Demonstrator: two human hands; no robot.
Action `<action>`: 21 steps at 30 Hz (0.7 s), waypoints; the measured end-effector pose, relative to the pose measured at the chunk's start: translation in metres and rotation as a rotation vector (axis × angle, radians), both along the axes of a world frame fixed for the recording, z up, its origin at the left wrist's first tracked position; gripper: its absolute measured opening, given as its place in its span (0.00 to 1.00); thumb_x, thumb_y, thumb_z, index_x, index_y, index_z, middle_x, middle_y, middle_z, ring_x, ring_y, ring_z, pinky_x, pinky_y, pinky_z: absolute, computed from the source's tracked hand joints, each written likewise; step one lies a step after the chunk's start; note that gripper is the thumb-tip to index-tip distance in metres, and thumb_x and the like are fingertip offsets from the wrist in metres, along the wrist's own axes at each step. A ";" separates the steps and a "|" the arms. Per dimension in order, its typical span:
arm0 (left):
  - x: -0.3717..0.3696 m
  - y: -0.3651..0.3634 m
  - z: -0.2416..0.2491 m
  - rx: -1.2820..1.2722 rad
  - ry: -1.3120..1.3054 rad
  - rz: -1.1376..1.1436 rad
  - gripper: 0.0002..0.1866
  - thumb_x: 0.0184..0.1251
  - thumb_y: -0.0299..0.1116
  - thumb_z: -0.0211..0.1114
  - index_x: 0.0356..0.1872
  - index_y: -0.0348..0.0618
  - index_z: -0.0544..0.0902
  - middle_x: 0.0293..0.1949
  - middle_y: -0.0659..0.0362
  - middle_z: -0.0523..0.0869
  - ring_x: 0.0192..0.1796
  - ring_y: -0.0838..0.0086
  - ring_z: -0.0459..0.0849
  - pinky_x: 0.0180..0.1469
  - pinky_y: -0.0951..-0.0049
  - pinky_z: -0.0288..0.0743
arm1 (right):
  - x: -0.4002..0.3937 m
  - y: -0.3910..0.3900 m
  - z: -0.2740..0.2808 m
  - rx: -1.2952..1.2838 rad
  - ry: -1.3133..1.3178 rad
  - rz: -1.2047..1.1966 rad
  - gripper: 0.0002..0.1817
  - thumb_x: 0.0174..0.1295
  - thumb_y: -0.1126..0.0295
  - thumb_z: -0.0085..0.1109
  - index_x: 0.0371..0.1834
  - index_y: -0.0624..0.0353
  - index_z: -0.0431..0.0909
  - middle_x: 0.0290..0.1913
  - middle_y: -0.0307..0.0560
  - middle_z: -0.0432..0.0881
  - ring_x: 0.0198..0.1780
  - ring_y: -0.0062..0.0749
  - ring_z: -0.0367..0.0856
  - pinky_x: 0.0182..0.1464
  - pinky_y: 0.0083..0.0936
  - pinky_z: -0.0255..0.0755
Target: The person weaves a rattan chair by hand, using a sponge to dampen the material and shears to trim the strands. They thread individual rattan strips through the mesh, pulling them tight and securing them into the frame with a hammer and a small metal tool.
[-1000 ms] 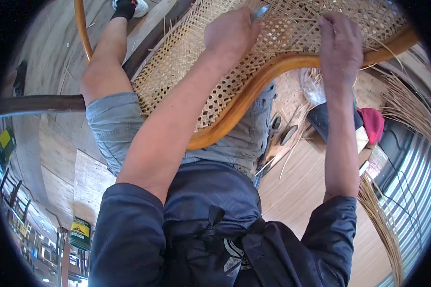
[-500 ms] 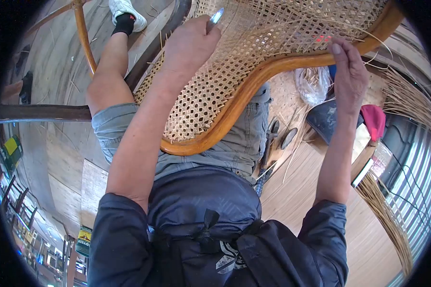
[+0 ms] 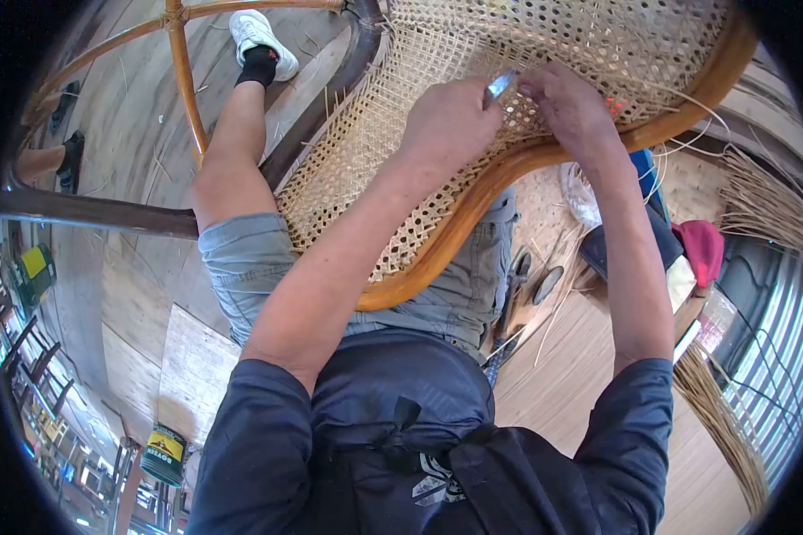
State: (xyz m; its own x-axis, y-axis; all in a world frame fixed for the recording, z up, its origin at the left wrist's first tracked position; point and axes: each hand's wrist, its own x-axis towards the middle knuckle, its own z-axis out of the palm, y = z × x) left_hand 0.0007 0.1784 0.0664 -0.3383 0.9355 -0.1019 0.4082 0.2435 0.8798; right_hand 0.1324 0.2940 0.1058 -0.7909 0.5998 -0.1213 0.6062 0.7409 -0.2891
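Observation:
A woven cane panel (image 3: 348,187) in a curved, varnished wooden frame (image 3: 451,242) lies across my lap. My left hand (image 3: 451,125) is closed over the weave, and a short shiny metal blade (image 3: 500,84) sticks out between its thumb and fingers. Close to the blade's right, my right hand (image 3: 578,111) is held with its fingers curled and pinched just above the cane. What those fingers hold is hidden. A loose cane strand (image 3: 700,105) loops out over the frame's right side.
Cane bundles (image 3: 763,201) lie at the right, with another long bundle (image 3: 723,419) below. A plastic bag (image 3: 580,196), pliers-like tools (image 3: 515,276) and a red cloth item (image 3: 700,251) are nearby. A dark rail (image 3: 94,217) crosses the left; a can (image 3: 163,453) stands lower left.
My left hand has moved right and slightly down with the blade. My right hand has come left from the frame's edge, so both hands are now close together over the weave.

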 end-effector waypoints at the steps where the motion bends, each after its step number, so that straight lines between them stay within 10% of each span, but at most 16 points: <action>1: -0.004 0.001 0.000 -0.020 0.000 -0.005 0.17 0.62 0.42 0.55 0.30 0.34 0.78 0.25 0.41 0.80 0.31 0.47 0.79 0.37 0.54 0.71 | -0.005 0.004 0.000 0.013 -0.171 -0.016 0.12 0.58 0.74 0.55 0.45 0.58 0.79 0.44 0.53 0.80 0.48 0.48 0.78 0.50 0.36 0.73; 10: -0.097 -0.087 -0.055 -0.411 0.284 -0.013 0.16 0.60 0.38 0.53 0.36 0.34 0.80 0.37 0.38 0.82 0.44 0.46 0.80 0.48 0.51 0.71 | -0.125 -0.094 -0.086 -0.287 -0.378 0.018 0.10 0.60 0.70 0.49 0.39 0.54 0.81 0.39 0.51 0.81 0.43 0.48 0.81 0.45 0.36 0.75; 17: -0.147 -0.117 -0.086 -0.508 0.249 0.085 0.17 0.61 0.40 0.55 0.33 0.32 0.81 0.30 0.40 0.83 0.36 0.48 0.83 0.44 0.53 0.73 | -0.122 -0.103 -0.079 0.054 0.194 0.187 0.06 0.51 0.75 0.52 0.28 0.60 0.79 0.32 0.54 0.81 0.38 0.51 0.81 0.41 0.41 0.74; 21: -0.149 -0.110 -0.120 -0.594 -0.181 0.121 0.17 0.58 0.43 0.59 0.30 0.36 0.83 0.21 0.46 0.83 0.26 0.58 0.85 0.36 0.59 0.76 | -0.139 -0.076 -0.030 0.013 -0.497 0.031 0.09 0.51 0.74 0.55 0.34 0.57 0.82 0.38 0.55 0.83 0.43 0.46 0.81 0.45 0.36 0.75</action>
